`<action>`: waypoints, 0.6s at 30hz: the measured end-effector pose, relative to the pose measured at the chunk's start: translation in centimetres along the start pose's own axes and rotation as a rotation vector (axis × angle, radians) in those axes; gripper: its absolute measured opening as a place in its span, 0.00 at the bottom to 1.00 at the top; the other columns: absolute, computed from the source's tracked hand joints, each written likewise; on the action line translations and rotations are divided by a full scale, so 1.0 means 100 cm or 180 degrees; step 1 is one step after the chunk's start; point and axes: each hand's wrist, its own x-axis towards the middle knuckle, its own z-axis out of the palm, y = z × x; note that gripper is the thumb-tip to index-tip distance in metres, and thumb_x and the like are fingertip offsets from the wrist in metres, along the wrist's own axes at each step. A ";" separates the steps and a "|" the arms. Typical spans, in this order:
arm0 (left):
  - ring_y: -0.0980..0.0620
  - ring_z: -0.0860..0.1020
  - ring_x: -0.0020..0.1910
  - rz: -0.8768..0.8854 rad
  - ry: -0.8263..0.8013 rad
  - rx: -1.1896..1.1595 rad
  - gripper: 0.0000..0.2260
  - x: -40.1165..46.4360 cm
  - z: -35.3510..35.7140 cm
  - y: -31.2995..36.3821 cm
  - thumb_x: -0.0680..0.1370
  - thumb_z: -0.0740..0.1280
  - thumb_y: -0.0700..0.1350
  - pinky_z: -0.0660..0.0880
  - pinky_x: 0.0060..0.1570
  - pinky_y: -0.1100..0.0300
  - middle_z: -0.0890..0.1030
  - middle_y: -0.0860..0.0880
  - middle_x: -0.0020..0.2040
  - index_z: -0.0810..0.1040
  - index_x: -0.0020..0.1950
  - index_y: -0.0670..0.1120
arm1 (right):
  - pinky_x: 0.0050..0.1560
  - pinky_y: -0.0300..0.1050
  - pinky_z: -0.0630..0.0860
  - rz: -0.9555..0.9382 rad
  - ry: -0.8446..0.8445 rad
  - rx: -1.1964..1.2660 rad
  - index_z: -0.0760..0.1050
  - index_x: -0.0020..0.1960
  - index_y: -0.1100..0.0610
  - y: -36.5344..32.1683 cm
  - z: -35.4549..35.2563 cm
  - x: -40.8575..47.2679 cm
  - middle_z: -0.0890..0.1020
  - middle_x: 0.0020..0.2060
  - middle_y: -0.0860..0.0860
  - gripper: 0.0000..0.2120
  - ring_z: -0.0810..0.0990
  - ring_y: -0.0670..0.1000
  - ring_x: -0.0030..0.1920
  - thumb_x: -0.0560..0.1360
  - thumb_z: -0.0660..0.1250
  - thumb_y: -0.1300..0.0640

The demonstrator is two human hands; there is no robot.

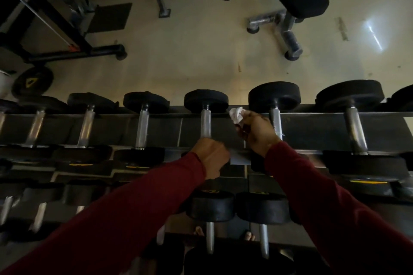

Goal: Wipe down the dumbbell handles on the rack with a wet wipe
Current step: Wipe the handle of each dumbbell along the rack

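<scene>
Top tier of the rack [312, 127]: row of dumbbells with round black rubber heads and knurled chrome handles lying across a dark metal tray.

Right hand [254, 128] pinches a crumpled white wet wipe [236, 115] at its fingertips, wad bunched and wrinkled, held just above the tray between two handles, beside the larger dumbbell's handle [276, 121]; cannot tell if wipe touches metal.

Left hand [211, 156] is curled into a fist at the near end of the middle dumbbell handle [206, 124]; fingers hidden, so cannot tell what they wrap.

Both sleeves dark red fabric. Lower tier holds more black-headed dumbbells. Floor beyond is pale, smooth, glossy.
</scene>
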 end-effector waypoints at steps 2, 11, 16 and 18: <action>0.46 0.81 0.50 -0.0103 0.0253 -0.0258 0.16 -0.005 0.009 -0.006 0.75 0.66 0.56 0.76 0.43 0.53 0.81 0.47 0.53 0.79 0.56 0.47 | 0.51 0.45 0.78 0.0037 -0.0026 -0.0078 0.80 0.58 0.55 0.001 0.000 0.001 0.84 0.56 0.55 0.11 0.81 0.53 0.53 0.80 0.62 0.61; 0.49 0.76 0.59 -0.0374 0.0759 -0.0975 0.25 -0.018 0.029 -0.014 0.75 0.66 0.62 0.75 0.57 0.51 0.77 0.49 0.61 0.73 0.66 0.48 | 0.52 0.46 0.79 -0.0045 -0.0292 0.0020 0.77 0.61 0.60 -0.001 0.003 -0.008 0.84 0.51 0.54 0.11 0.83 0.52 0.49 0.80 0.62 0.66; 0.52 0.75 0.57 -0.0786 0.0849 -0.1921 0.30 -0.033 0.029 -0.012 0.65 0.75 0.65 0.74 0.54 0.54 0.76 0.53 0.57 0.75 0.63 0.54 | 0.58 0.47 0.79 0.0054 -0.0321 -0.0060 0.80 0.55 0.58 -0.005 0.010 -0.014 0.86 0.47 0.53 0.07 0.84 0.52 0.51 0.79 0.65 0.64; 0.59 0.77 0.53 -0.1078 0.0944 -0.3162 0.28 -0.051 0.026 -0.019 0.63 0.79 0.61 0.74 0.54 0.59 0.78 0.57 0.53 0.79 0.60 0.56 | 0.54 0.45 0.81 0.0036 -0.0350 -0.0243 0.80 0.57 0.60 -0.004 0.013 -0.015 0.85 0.52 0.57 0.09 0.83 0.55 0.55 0.78 0.67 0.62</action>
